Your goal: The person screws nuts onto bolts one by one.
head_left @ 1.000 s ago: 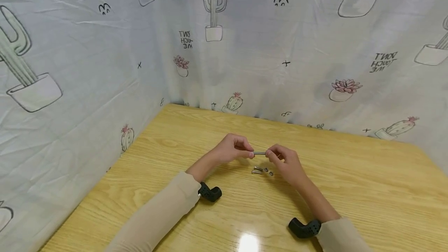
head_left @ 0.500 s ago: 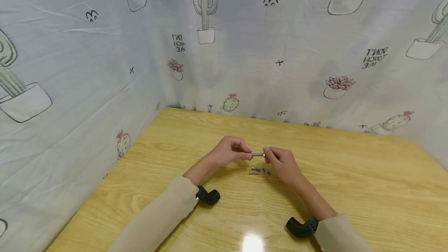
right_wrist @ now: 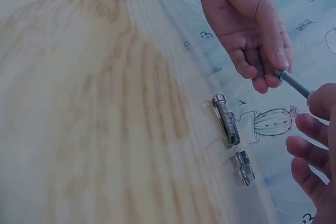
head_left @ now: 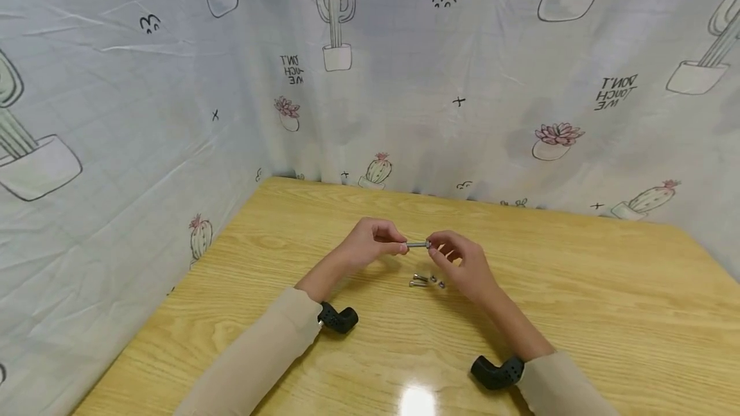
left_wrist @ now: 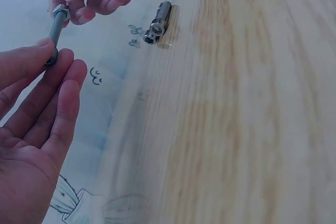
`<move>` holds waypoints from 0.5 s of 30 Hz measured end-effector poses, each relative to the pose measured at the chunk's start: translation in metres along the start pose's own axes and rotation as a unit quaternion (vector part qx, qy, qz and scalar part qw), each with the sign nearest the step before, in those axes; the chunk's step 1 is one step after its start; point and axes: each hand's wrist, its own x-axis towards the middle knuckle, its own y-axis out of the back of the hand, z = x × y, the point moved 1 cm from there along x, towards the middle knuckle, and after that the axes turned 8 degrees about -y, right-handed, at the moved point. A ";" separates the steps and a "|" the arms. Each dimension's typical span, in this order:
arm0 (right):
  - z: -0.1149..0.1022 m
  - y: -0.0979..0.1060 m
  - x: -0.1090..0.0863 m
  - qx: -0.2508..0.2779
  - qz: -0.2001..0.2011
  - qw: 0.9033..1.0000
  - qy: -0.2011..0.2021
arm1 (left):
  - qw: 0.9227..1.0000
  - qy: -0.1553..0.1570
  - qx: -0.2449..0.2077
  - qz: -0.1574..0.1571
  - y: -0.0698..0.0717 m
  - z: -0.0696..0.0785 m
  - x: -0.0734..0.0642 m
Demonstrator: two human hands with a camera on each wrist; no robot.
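Observation:
My left hand (head_left: pixel 364 246) pinches the head end of a silver bolt (head_left: pixel 416 245) between thumb and fingertips. The bolt lies nearly level above the table, pointing to the right. On its far end sits a hex nut (left_wrist: pixel 61 11), with the shank passing through it in the left wrist view. My right hand (head_left: pixel 465 265) holds that nut at the thumb and index fingertips, its other fingers loosely bent. Below the hands, two socket-head bolts (right_wrist: pixel 226 119) lie side by side on the table. Two nuts (right_wrist: pixel 244 167) rest close to them, nearer my right hand.
The wooden table (head_left: pixel 578 307) stretches out on both sides. A pale curtain (head_left: pixel 405 82) printed with cacti hangs behind it and along the left. Black wrist mounts (head_left: pixel 497 373) stick out from both sleeves near the tabletop.
The right fingertips, earlier covering the bolt's end, have shifted and spread a little, so the nut shows. Both hands sit slightly further left in view; the head camera has also turned slightly.

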 end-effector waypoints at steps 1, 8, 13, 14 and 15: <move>0.000 0.000 0.000 -0.002 0.002 1.000 -0.001 | 1.000 -0.004 -0.001 -0.002 0.000 0.000 0.000; -0.004 0.000 0.001 -0.017 -0.001 1.000 -0.024 | 1.000 -0.013 0.002 -0.012 0.000 0.003 -0.001; -0.025 0.003 -0.002 -0.009 -0.013 0.999 -0.047 | 1.000 -0.016 -0.008 -0.020 -0.001 0.004 -0.001; -0.031 0.004 -0.003 -0.006 -0.015 0.999 -0.049 | 1.000 -0.018 -0.010 -0.023 -0.002 0.004 -0.001; -0.036 0.006 -0.004 -0.003 -0.017 0.999 -0.050 | 0.999 -0.020 -0.013 -0.027 -0.002 0.003 -0.001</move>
